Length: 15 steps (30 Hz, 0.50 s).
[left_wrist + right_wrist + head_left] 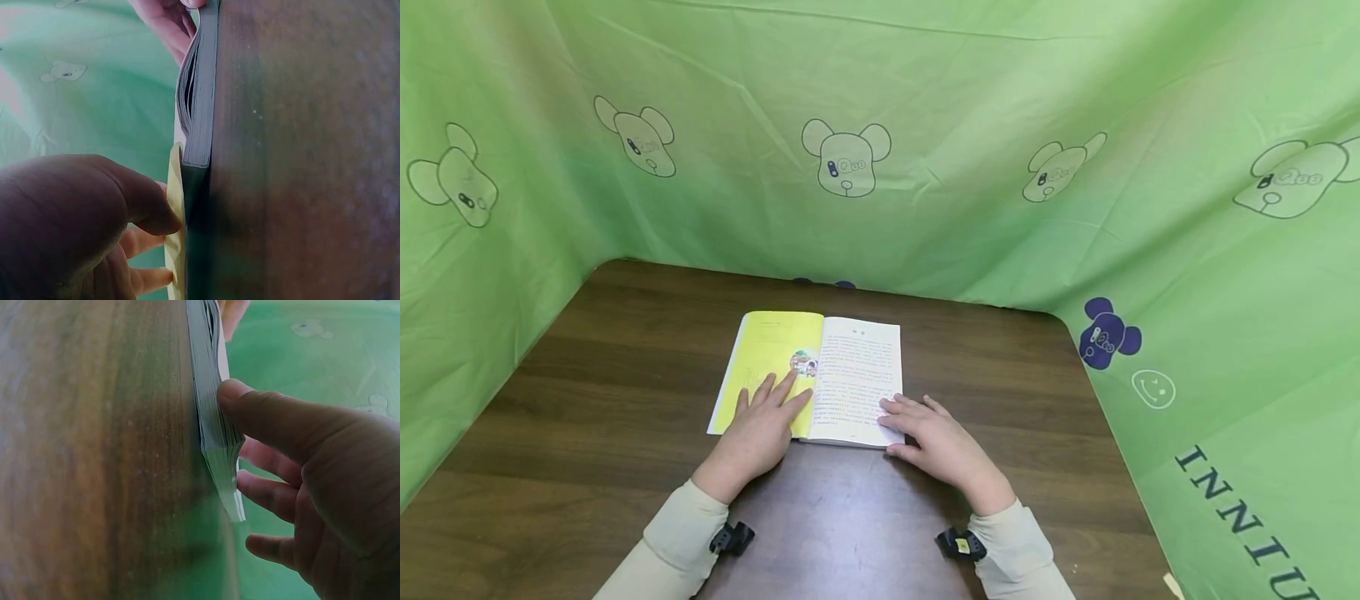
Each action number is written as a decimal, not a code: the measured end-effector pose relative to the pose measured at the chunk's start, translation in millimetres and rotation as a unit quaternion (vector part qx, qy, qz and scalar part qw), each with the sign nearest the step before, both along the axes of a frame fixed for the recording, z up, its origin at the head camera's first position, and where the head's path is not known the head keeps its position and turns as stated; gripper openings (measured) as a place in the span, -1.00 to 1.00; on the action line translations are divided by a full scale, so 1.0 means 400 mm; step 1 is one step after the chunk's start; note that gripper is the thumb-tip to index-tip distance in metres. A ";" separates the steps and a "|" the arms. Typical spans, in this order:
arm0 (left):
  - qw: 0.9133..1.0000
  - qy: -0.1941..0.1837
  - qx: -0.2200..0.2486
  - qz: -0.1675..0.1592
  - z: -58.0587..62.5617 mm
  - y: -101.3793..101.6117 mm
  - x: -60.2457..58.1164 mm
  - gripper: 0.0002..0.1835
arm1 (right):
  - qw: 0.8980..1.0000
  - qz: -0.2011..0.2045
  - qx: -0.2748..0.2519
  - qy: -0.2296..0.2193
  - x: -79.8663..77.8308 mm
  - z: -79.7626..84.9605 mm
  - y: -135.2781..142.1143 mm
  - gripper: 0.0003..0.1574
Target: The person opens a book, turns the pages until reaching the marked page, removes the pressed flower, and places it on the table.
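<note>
An open book (pixel 857 367) lies on the table, a yellow page (pixel 767 342) on its left and a white page of printed text on its right. My left hand (pixel 760 433) rests on the yellow page with fingers spread, fingertips close to a small round picture (pixel 804 363). In the left wrist view, the left thumb and fingertips touch the yellow sheet (pixel 176 250). On the lower right edge of the white page lies my right hand (pixel 936 437), its fingers extended. The right wrist view shows the right thumb against the page block (pixel 215 419).
The brown wooden table (pixel 587 400) is enclosed by a green cloth (pixel 925 225) printed with bear heads. A dark band with a small device sits on each wrist, the left one (pixel 732 539) and the right one (pixel 961 544).
</note>
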<state>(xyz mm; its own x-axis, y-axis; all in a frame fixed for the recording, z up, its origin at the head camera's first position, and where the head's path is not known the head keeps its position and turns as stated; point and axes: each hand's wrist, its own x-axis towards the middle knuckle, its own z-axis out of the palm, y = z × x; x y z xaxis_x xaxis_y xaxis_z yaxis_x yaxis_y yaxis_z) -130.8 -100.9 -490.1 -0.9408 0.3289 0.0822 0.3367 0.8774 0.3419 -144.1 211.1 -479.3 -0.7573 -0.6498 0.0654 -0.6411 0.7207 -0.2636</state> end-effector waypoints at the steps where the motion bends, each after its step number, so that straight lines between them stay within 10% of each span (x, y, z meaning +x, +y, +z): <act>1: 1.000 -0.001 0.001 0.002 -0.001 0.000 0.000 -0.40 | 1.000 -0.001 0.000 -0.001 0.000 0.001 0.000 -0.38; 15: 0.999 -0.027 0.021 0.010 -0.005 0.000 -0.001 -0.34 | 1.000 -0.002 -0.008 -0.003 0.003 0.006 -0.004 -0.51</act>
<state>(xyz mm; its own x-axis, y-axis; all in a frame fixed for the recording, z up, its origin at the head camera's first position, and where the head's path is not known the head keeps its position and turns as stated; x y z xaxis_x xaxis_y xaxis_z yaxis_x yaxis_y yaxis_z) -131.2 -100.8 -492.0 -0.9504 0.3078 0.0450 0.2998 0.8680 0.3959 -142.7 209.5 -476.9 -0.7601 -0.6460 0.0703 -0.6367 0.7187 -0.2794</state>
